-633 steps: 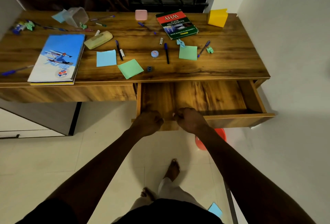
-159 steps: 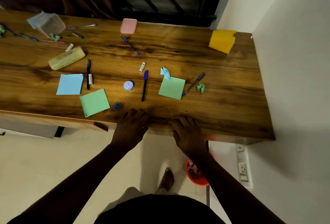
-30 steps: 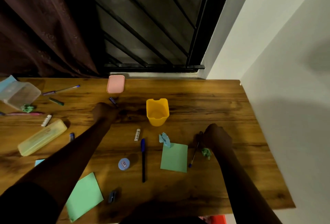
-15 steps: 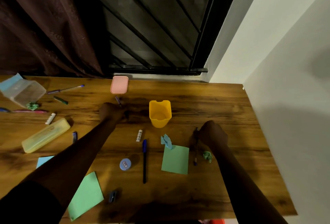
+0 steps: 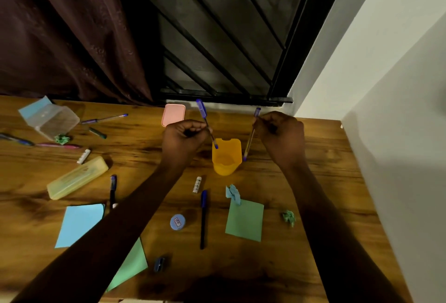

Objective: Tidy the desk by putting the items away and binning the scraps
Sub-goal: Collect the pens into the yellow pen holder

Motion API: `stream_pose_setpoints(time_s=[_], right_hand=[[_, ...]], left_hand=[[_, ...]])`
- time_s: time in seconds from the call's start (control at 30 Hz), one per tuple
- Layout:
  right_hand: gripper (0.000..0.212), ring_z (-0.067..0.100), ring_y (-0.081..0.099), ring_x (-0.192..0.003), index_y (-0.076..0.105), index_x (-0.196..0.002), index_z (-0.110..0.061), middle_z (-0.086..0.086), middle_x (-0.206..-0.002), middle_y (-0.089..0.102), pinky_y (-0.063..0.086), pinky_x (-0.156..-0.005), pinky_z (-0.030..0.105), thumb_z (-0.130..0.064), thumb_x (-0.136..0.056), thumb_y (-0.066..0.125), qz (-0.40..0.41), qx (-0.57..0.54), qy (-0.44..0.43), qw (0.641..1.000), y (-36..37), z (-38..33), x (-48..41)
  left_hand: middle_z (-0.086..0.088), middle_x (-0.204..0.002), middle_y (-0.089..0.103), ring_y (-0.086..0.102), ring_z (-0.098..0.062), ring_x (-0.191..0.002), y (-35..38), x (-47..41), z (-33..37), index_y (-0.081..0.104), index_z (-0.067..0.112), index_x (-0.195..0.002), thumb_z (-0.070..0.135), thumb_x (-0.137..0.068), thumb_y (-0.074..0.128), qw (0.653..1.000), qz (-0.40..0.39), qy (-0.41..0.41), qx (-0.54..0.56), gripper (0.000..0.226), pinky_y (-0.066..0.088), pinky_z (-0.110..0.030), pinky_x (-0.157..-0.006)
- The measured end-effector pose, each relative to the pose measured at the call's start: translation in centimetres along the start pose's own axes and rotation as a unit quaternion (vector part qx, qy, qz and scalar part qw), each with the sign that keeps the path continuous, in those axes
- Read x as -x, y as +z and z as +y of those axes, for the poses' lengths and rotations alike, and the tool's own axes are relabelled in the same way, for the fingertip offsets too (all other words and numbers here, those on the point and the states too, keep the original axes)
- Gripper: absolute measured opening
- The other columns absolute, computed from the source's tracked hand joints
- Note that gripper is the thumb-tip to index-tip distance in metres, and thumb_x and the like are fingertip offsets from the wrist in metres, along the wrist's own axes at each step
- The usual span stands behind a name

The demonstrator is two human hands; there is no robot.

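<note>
A yellow cup [image 5: 226, 157] stands upright near the back of the wooden desk [image 5: 313, 254]. My left hand [image 5: 184, 138] grips a blue pen [image 5: 205, 119] nearly upright, its tip at the cup's left rim. My right hand [image 5: 281, 136] grips a second blue pen [image 5: 251, 136], held upright just right of the cup. Loose on the desk lie a dark blue pen [image 5: 203, 218], a crumpled blue scrap [image 5: 233, 193], a crumpled green scrap [image 5: 289, 217] and a green sticky note [image 5: 245, 223].
At the left lie a yellow pencil case [image 5: 77, 180], a tipped clear box [image 5: 52, 119], several pens, a blue note [image 5: 79, 224] and a black marker [image 5: 112, 189]. A pink lid [image 5: 173, 114], small white tube [image 5: 197, 184], blue round tin [image 5: 177, 221] and sharpener [image 5: 159, 264] also lie about. A wall bounds the right side.
Both hands have lifted off the desk, each with a pen, and come together at the yellow cup. The pens now stand nearly upright.
</note>
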State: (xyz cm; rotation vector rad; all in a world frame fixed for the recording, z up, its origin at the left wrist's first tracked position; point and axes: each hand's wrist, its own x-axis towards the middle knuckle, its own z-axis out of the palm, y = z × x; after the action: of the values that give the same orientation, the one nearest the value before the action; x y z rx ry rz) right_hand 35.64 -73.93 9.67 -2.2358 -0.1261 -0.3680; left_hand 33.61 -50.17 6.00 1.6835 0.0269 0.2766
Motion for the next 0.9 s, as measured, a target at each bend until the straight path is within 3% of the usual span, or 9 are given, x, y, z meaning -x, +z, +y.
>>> stream_pose_setpoints(time_s=[0.1,0.23,0.3,0.43,0.6,0.73,0.9], right_hand=[[0.019,0.005,0.069,-0.072,0.077,-0.095,-0.022,-0.010,-0.082,0.075,0.056,-0.067,0.026,-0.039,-0.096,0.068,0.004,-0.033,-0.018,0.999,2.0,-0.9,-0.5],[0.018,0.005,0.068,-0.070,0.075,-0.100,-0.018,-0.008,-0.083,0.074,0.058,-0.067,0.033,-0.034,-0.098,0.066,-0.040,-0.044,-0.032,0.998,5.5,-0.4,0.0],[0.018,0.005,0.066,-0.065,0.074,-0.100,-0.020,-0.008,-0.080,0.073,0.058,-0.062,0.037,-0.036,-0.099,0.064,-0.064,-0.019,-0.031,0.997,7.0,0.0,0.4],[0.020,0.005,0.064,-0.063,0.072,-0.099,-0.020,-0.007,-0.081,0.071,0.056,-0.060,0.030,-0.035,-0.101,0.060,-0.108,0.020,-0.025,0.994,8.6,0.4,0.9],[0.019,0.008,0.066,-0.068,0.073,-0.098,-0.015,0.000,-0.085,0.074,0.056,-0.063,0.033,-0.030,-0.100,0.062,-0.125,0.034,-0.011,0.991,9.9,1.0,0.9],[0.019,0.008,0.065,-0.067,0.074,-0.101,-0.016,0.001,-0.086,0.075,0.055,-0.061,0.030,-0.031,-0.100,0.062,-0.129,0.044,-0.001,0.991,10.2,1.0,0.8],[0.019,0.011,0.067,-0.066,0.074,-0.102,-0.016,0.001,-0.084,0.075,0.057,-0.062,0.039,-0.032,-0.099,0.063,-0.125,0.041,-0.014,0.991,9.9,1.3,1.0]], left_hand=[[-0.002,-0.093,0.079,0.076,-0.020,-0.089,0.7,-0.1,-0.7,0.079,0.009,-0.096,0.009,-0.088,0.076,0.999,-0.016,-0.026,-0.020,0.009,0.061,-0.042,-0.084],[-0.004,-0.090,0.080,0.077,-0.027,-0.080,1.1,0.0,-2.9,0.080,0.021,-0.089,0.007,-0.089,0.074,0.996,-0.039,-0.074,-0.034,0.015,0.062,-0.057,-0.074],[0.000,-0.085,0.079,0.077,-0.020,-0.074,1.3,0.1,-3.6,0.080,0.021,-0.088,0.007,-0.088,0.076,0.995,-0.037,-0.067,-0.067,0.014,0.063,-0.053,-0.071],[0.006,-0.082,0.078,0.075,-0.009,-0.072,1.7,0.2,-4.0,0.080,0.013,-0.089,0.009,-0.086,0.078,0.991,-0.035,-0.045,-0.119,0.006,0.064,-0.039,-0.073],[0.012,-0.075,0.073,0.072,-0.004,-0.068,2.0,0.2,-3.9,0.076,0.023,-0.081,0.004,-0.084,0.078,0.986,-0.031,-0.080,-0.144,0.020,0.060,-0.029,-0.068],[0.007,-0.078,0.074,0.074,-0.011,-0.072,1.8,0.0,-4.0,0.077,0.018,-0.083,0.007,-0.080,0.084,0.987,-0.011,-0.097,-0.128,0.013,0.063,-0.034,-0.071],[-0.002,-0.084,0.077,0.076,-0.019,-0.075,1.2,0.0,-4.0,0.074,0.022,-0.082,0.008,-0.077,0.086,0.986,0.000,-0.123,-0.108,0.020,0.064,-0.044,-0.073]])
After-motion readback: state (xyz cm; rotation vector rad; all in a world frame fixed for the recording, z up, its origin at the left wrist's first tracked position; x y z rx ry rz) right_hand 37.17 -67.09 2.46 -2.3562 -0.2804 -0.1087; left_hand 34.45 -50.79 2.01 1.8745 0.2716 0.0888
